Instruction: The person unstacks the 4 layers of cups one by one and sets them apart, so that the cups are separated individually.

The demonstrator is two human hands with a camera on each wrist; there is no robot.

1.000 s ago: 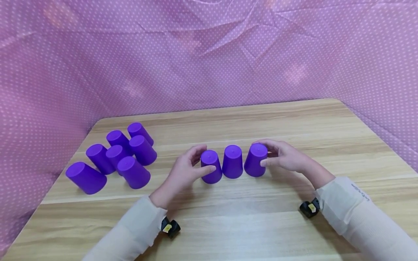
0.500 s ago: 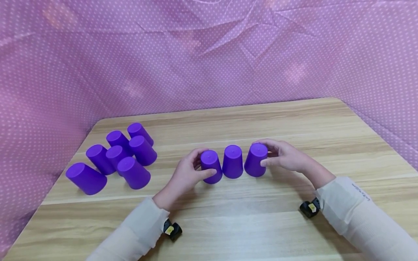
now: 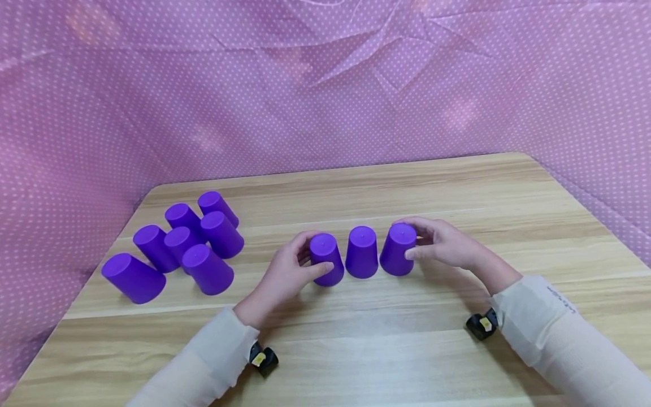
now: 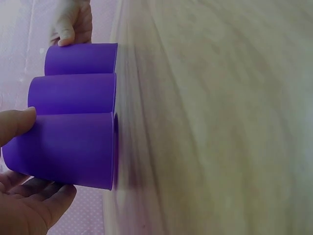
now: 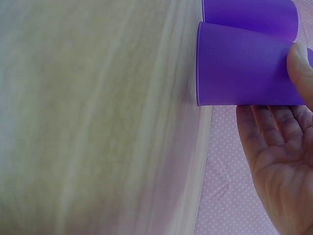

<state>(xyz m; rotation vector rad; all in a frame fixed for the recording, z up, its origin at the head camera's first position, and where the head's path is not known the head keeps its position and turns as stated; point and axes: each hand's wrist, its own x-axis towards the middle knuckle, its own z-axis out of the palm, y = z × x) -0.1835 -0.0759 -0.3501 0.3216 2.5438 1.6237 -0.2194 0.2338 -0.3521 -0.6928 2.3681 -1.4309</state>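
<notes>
Three purple plastic cups stand upside down in a row at mid-table in the head view. My left hand (image 3: 286,270) holds the left cup (image 3: 323,249), thumb across its near side and fingers behind. A dark sliver shows under that cup's rim in the left wrist view. The middle cup (image 3: 361,254) is untouched, with a narrow gap on either side near the top. Around the right cup (image 3: 396,249) my right hand (image 3: 447,244) has its thumb in front and its fingers at the far side. The right wrist view shows its thumb (image 5: 299,66) against the cup wall.
Several more upside-down purple cups (image 3: 208,270) stand grouped on the left of the wooden table (image 3: 376,350). A pink dotted cloth (image 3: 325,102) hangs behind and beside the table. A small black camera (image 3: 264,359) sits at each wrist.
My left fingers have drawn in around the left cup, which has shifted slightly left, away from the middle cup. The right hand and its cup look still.
</notes>
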